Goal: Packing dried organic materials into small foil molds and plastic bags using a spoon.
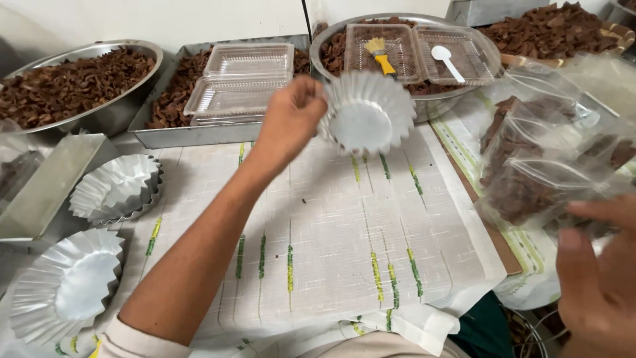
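Your left hand [291, 119] is reaching out over the far side of the table [331, 252]. Its fingers are pinched shut on the rim of a white pleated paper cup [366, 113], and the cup is up in the air, tipped so you can see its flat bottom. Nothing is in it yet.

Your right hand [599, 278] is near the right edge of the table. Its fingers are curled loosely against a clear bag of brown pieces [543, 172]; I cannot tell if they really grip it. The bag already looks full.

By the left edge sit two stacks of paper cups, one near you [66, 285] and one a bit further back [116, 189], so lots of cups are waiting. Along the far edge there is a round metal bowl [79, 83] and a flat tray [179, 132], both with brown pieces, and clear plastic boxes [242, 83] lie on the tray, empty. Another bowl [411, 99] holds more clear boxes, a little yellow brush [381, 56] and a white spoon [447, 59].

So I think you have only just begun: one cup is picked, but most of the filling is left to do
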